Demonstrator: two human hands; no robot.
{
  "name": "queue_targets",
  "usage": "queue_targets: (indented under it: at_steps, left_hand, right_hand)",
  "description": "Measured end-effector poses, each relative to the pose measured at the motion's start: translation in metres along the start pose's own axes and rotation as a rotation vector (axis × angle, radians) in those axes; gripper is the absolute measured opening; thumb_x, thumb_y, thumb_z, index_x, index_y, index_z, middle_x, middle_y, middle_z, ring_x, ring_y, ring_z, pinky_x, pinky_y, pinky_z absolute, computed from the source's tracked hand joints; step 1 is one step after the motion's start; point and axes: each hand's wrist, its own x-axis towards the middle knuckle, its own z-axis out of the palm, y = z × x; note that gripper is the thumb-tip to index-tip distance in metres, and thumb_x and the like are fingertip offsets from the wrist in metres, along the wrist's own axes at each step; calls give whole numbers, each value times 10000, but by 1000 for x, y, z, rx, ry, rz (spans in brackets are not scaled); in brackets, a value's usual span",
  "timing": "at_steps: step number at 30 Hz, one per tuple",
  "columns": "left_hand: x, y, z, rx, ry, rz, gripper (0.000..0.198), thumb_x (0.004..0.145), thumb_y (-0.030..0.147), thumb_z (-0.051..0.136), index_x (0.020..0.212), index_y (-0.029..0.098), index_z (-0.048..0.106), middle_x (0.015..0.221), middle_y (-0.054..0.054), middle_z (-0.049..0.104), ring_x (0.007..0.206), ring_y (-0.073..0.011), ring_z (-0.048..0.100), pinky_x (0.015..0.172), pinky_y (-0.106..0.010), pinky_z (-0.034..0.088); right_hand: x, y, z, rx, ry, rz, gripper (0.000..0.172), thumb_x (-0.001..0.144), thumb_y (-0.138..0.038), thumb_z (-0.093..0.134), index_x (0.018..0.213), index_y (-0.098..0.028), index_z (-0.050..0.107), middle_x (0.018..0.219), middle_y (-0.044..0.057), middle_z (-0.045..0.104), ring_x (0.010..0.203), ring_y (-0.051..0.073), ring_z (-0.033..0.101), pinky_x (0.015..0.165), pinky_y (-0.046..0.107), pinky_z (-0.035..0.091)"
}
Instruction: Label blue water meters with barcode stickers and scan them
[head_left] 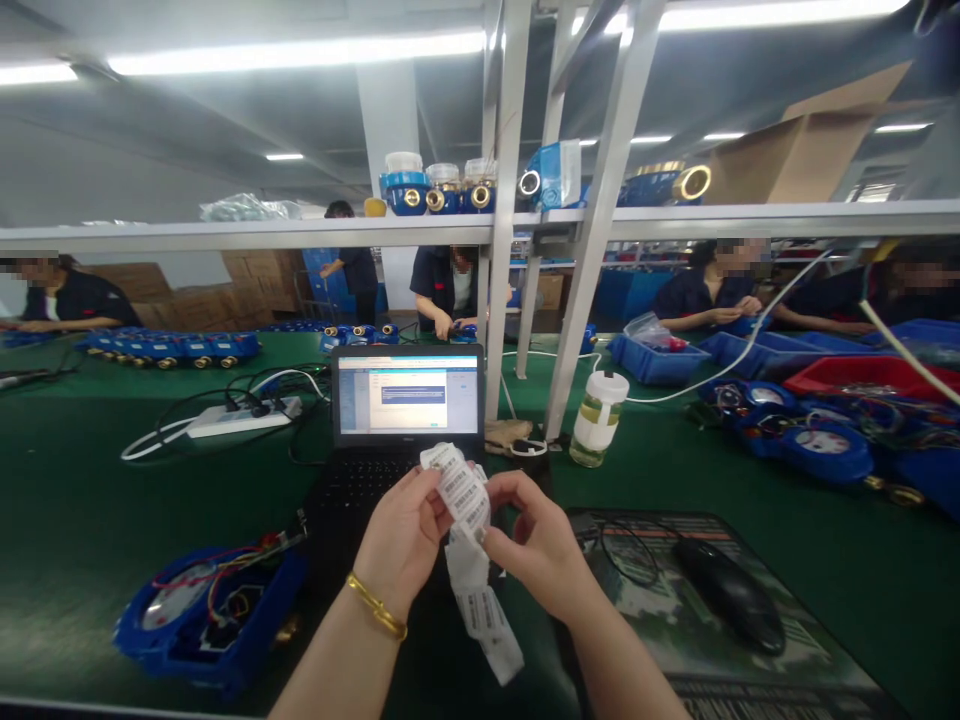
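Observation:
A strip of white barcode labels (466, 498) is held up in front of the laptop (409, 395), its lower end dangling in a loose fold. My left hand (401, 530), with a gold bangle at the wrist, pinches the strip at its upper left side. From the right, my right hand (536, 540) grips the same strip between thumb and fingers. Behind the labels the laptop stands unfolded with a lit screen, and part of its keyboard is covered by my hands. An opened blue water meter (214, 615) with exposed wires lies left of my left arm.
Right of my hands, a black mouse (731, 595) rests on a patterned mouse pad (660, 620). A lidded bottle (598, 420) stands by the shelf post (581, 300). A power strip (244, 415) lies left. More meters (817, 445) and blue bins (656, 350) sit right. Co-workers sit beyond.

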Motion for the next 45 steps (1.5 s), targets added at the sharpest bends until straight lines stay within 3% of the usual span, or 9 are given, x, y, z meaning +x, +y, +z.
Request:
queue_targets:
  at_steps: [7,14,21,26,31,36,40,45]
  left_hand:
    - [0,14,2,95,22,49,179,863,121,457,981,60,576,942,-155,670,752,-171,642,606,-248,542]
    - [-1,3,-9,157,-111,146,219,838,195,521,1032,97,557,1012,-132,661,819,-170,631,695,-249,530]
    - [-5,-7,-13,293,-203,216,476,734,140,624,1187,157,480,917,-81,684,820,-191,644,690,-253,520]
    - [-1,1,-8,203,-88,226,454,715,101,626,1151,149,506,862,-70,685,764,-172,644,649,-243,529]
    - [2,5,-7,159,-24,233,422,740,86,601,1148,151,513,859,-68,683,757,-158,637,660,-247,536]
    - [-1,0,-8,173,-68,201,468,729,128,645,1173,168,504,965,-82,679,858,-171,638,714,-242,532]
    - [-5,-4,-8,226,-140,174,523,700,141,677,1190,146,492,969,-101,683,818,-195,650,685,-266,537]
    - [-1,-9,-10,356,-157,199,345,673,172,702,986,102,575,866,-107,696,774,-208,657,645,-260,530]
  right_hand:
    - [-10,18,1,168,-118,101,208,731,-251,539,908,-153,589,812,19,553,662,142,480,512,201,332]
    - [-9,24,3,326,-48,84,190,772,-309,656,867,-156,595,775,26,540,677,158,479,562,220,376]
    - [-10,24,8,450,-9,63,202,807,-320,690,894,-171,585,802,22,544,696,154,489,586,216,417]
    - [-16,26,6,274,-102,106,167,807,-278,604,922,-158,604,848,42,586,718,170,517,590,238,407]
    - [-18,25,4,234,-28,108,171,790,-291,596,894,-156,616,791,25,577,674,156,511,555,229,380]
    - [-16,15,2,269,-4,120,185,785,-309,626,895,-161,609,796,31,592,686,167,533,587,236,407]
    - [-17,11,2,262,27,117,182,796,-304,622,908,-162,605,811,38,603,691,169,547,595,234,420]
    - [-18,13,0,335,49,80,220,859,-346,595,983,-166,574,891,60,609,789,195,580,676,255,464]
